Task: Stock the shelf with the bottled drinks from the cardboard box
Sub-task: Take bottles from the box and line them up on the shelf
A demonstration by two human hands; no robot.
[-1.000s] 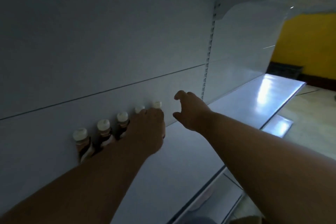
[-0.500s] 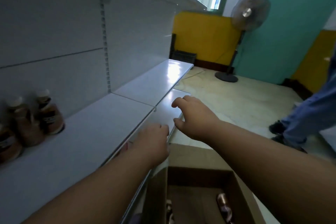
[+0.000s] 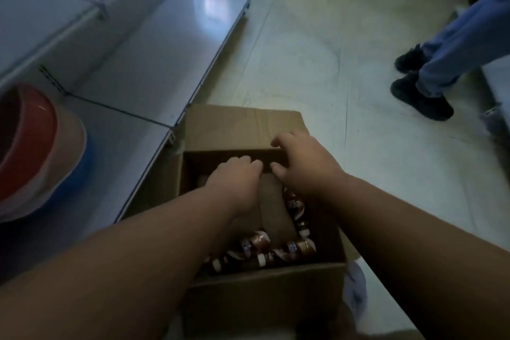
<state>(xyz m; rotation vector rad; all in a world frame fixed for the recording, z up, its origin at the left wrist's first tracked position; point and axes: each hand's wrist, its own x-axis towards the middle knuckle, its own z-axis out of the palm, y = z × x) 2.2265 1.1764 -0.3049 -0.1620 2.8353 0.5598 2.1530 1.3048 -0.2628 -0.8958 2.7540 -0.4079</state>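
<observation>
Both hands are now hanging over the open cardboard box (image 3: 242, 130) on the floor, where half a second ago they were crossing the shelf's near edge and a second ago were up at the back of the shelf beside a row of standing bottles. That row is no longer showing, because the head is now tilting down at the box. The left hand (image 3: 234, 176) is reaching into the far end of the box, fingers loosely bent and holding nothing. The right hand (image 3: 300, 165) is hovering just right of it by the far wall, thumb and fingers spread apart, also holding nothing.

The bottled drinks (image 3: 276, 251) are lying on their sides in a heap at the near end of the box, nearer than either hand; a brown piece, possibly a cardboard divider, is lying over the middle, though the dim light is leaving that unsure. The shelf (image 3: 154, 44) is lying to the left.

This looks like a return trip: one batch placed, the next pick just beginning, with plenty of bottles remaining.
</observation>
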